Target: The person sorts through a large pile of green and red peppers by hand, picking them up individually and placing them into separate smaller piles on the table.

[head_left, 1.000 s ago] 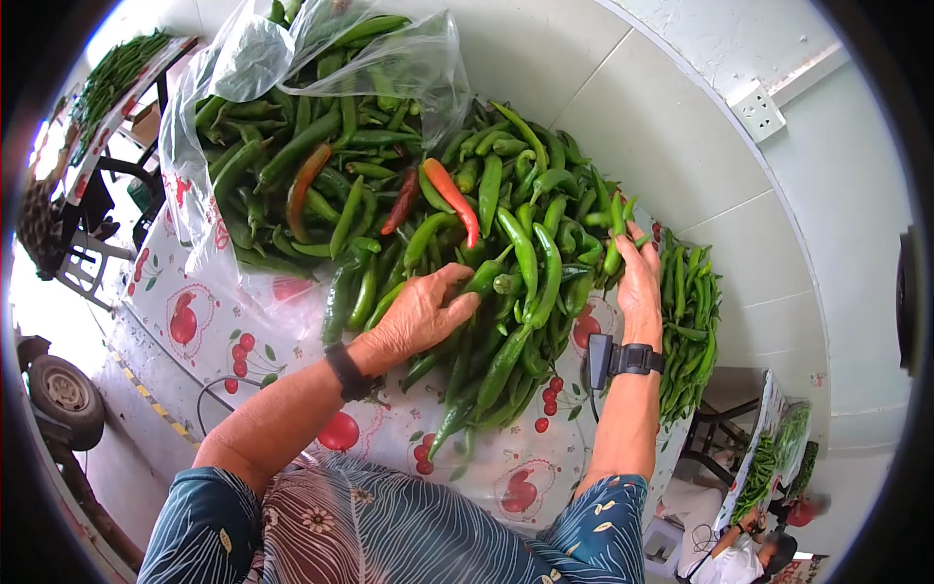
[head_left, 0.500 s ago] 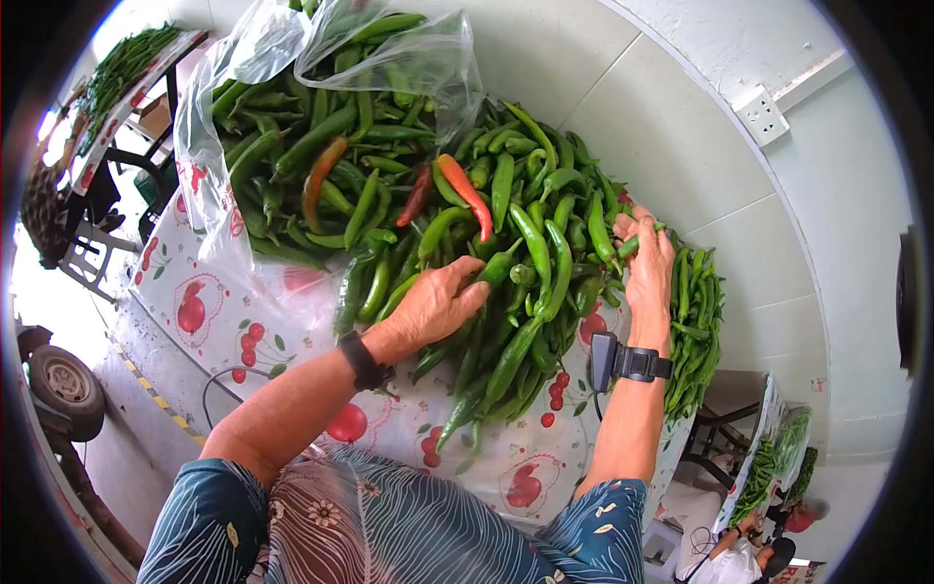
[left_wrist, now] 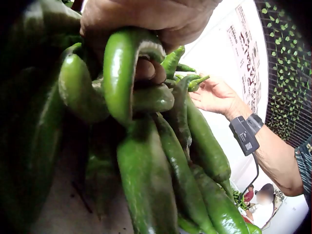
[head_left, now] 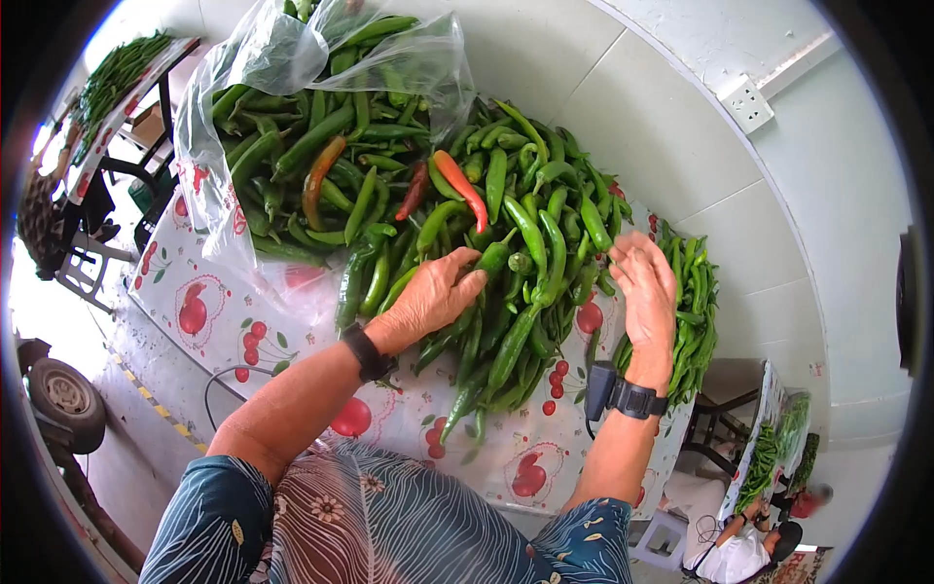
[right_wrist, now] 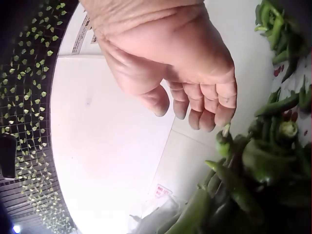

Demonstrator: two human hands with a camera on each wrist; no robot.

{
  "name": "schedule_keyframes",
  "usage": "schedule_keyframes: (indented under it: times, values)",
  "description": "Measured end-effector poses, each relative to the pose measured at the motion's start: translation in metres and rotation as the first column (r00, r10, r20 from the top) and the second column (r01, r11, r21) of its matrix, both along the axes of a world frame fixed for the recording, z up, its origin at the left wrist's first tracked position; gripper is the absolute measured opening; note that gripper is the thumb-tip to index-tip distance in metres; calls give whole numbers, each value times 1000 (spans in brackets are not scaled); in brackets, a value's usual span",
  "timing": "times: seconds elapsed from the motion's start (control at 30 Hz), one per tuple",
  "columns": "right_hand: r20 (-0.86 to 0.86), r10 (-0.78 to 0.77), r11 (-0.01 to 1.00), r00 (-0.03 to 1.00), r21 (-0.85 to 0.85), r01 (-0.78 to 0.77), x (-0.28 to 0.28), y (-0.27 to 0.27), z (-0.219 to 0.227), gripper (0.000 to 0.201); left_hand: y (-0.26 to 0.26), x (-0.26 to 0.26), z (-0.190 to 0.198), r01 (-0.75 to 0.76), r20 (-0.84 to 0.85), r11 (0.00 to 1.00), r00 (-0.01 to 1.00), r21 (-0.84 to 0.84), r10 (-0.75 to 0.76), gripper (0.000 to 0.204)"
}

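Observation:
A big heap of green chili peppers (head_left: 511, 346) covers the table, with a bright red pepper (head_left: 461, 190) and a dark red pepper (head_left: 413, 191) on top. My left hand (head_left: 428, 302) rests at the heap's near side, thumb and fingers around a green pepper (head_left: 495, 256). In the left wrist view, that hand (left_wrist: 146, 19) is seen close over a curved green pepper (left_wrist: 117, 73), its fingertips partly hidden behind it. To the right, my right hand (head_left: 647, 297) is raised beside the heap, holding nothing. Its fingers (right_wrist: 207, 97) bend loosely in the right wrist view, above several peppers.
A clear plastic bag (head_left: 258, 68) partly covers peppers at the back left. Another pile of green peppers (head_left: 693, 326) lies along the right edge of the fruit-patterned tablecloth (head_left: 292, 321). A wall with a socket (head_left: 747, 105) stands behind; another person (head_left: 735, 555) sits at lower right.
My right hand has let go of a green pepper at the heap's right side and drawn slightly back toward me. The left hand has stayed on its pepper.

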State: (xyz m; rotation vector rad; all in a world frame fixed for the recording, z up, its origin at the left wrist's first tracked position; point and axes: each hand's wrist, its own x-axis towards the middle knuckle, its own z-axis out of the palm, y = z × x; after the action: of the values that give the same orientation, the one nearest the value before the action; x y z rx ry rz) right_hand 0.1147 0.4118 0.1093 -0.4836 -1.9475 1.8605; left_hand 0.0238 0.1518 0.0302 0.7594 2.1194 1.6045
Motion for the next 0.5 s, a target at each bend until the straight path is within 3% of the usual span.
schedule_keyframes:
  times: [0.1, 0.27, 0.37, 0.5]
  values:
    - [2, -120, 989, 993, -91, 119, 32, 6, -2, 28, 1, -1, -5, -6, -12, 1000, 1000, 10, 7, 39]
    - [192, -230, 968, 954, -53, 244, 86, 8, -38, 27, 2, 1, 1, -24, 77, 1000, 997, 13, 23, 39]
    - [274, -390, 914, 879, 231, 333, 115, 7, -60, 31, 1, 0, 3, 1, 133, 1000, 991, 15, -3, 39]
    - [277, -604, 697, 747, 638, 328, 149, 24, -79, 34, 1, 0, -2, 15, 130, 998, 991, 54, -21, 36]
